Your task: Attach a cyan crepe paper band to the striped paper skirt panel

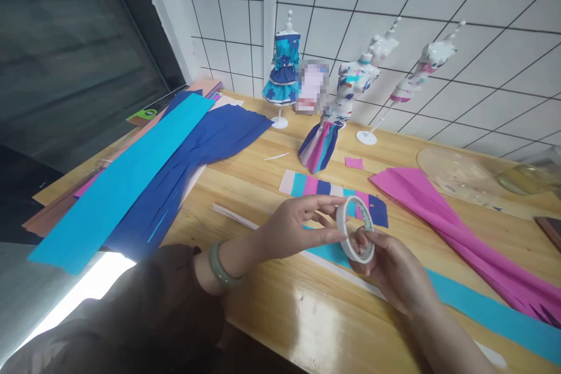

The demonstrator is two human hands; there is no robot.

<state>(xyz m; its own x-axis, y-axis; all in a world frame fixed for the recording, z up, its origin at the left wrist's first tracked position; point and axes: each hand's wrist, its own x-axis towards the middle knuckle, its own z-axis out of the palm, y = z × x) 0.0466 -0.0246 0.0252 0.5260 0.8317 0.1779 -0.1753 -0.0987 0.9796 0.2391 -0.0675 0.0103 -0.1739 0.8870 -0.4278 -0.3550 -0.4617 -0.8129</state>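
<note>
Close to the near edge of the pale wooden desk point(280, 310), both hands meet on a small white roll of tape point(355, 229), held just above the desk top. The left hand point(295, 228), with a pale green bangle point(219, 266) on the wrist, pinches the roll's rim between thumb and fingers; the right hand point(394, 272) cups it from below, fingers curled around its lower side — so both are closed on the roll.

Under the hands a long turquoise paper strip point(482, 307) runs toward the right near corner, with a thin white strip point(236, 217) lying beside it. Just beyond sits a short band of striped paper in pink, turquoise and dark blue point(315, 186). To the right a magenta crepe sheet point(460, 234) fans across the desk; toward the left edge lie a wide turquoise sheet point(118, 187) and a dark blue sheet point(210, 146), overlapping.

Along the far edge, by the white tiled wall point(394, 0), stand three small white mannequins — one in a blue ruffled dress point(283, 70), one in a striped mermaid skirt point(333, 123), one leaning in a patterned top point(421, 76). A clear plastic dome point(456, 172) rests near the far right corner
</note>
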